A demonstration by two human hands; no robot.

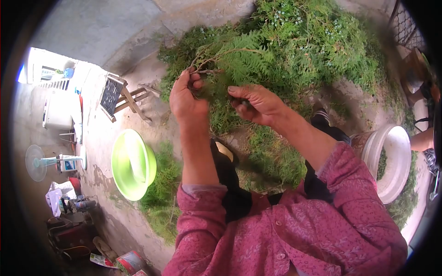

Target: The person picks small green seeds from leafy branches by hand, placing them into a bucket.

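My left hand (188, 96) is closed around the woody stem of a green conifer branch (241, 55), whose flat, feathery sprays reach out to the right above it. A short distance to the right, my right hand (258, 103) has its fingers curled and its thumb pressed over them. What lies inside those fingers is hidden. Just beyond both hands rises a large heap of cut evergreen branches (317, 41), with small pale bluish cones among the foliage. More loose green sprigs (281, 156) lie on the ground between my feet.
A bright green basin (133, 164) stands at the left beside more clippings (161, 193). On the right is a white bucket (396, 163), near another person's arm (422, 139). A small stool (124, 99), a fan (39, 162) and assorted household items stand farther left.
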